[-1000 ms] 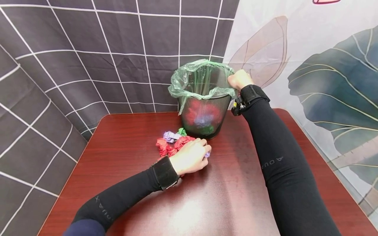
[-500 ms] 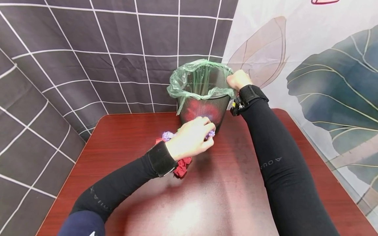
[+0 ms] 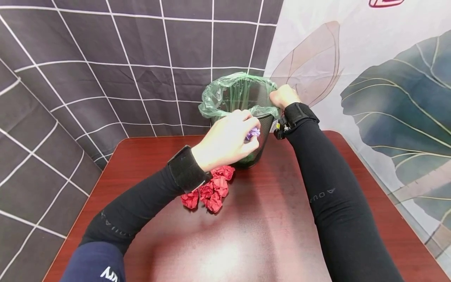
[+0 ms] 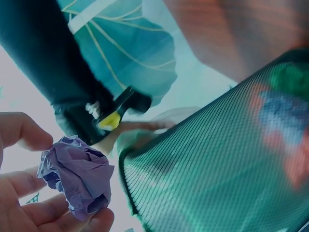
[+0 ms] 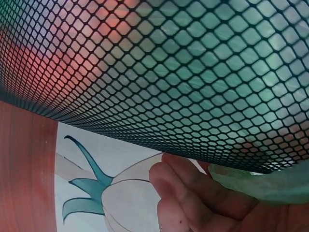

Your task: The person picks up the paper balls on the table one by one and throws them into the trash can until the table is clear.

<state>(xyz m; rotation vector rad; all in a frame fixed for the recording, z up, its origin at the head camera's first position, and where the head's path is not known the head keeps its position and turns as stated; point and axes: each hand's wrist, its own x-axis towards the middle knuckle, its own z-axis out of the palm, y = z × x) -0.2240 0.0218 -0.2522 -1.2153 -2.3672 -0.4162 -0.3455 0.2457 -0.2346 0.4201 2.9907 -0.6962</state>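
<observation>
In the head view my left hand (image 3: 225,139) is raised in front of a black mesh wastebasket (image 3: 264,131), pinching a crumpled purple paper ball (image 3: 253,133). The left wrist view shows this paper ball (image 4: 77,176) between thumb and fingers, beside the basket's rim. A thin green bag (image 3: 214,98) lines the basket and folds over its rim. My right hand (image 3: 284,96) grips that rim at the right side, its fingers (image 5: 183,193) curled against the outside in the right wrist view. Through the mesh, red, blue-purple and green crumpled paper (image 4: 285,116) shows inside.
Several crumpled red paper balls (image 3: 213,190) lie on the reddish-brown table (image 3: 282,235), below my left wrist. Behind the table hang a dark grid-patterned cloth (image 3: 141,47) and a pale leaf-print cloth (image 3: 359,51), close behind the basket.
My left hand has lifted the purple paper ball from beside the pile up toward the basket's rim. More red paper balls show beneath the arm. The right hand stays on the rim.
</observation>
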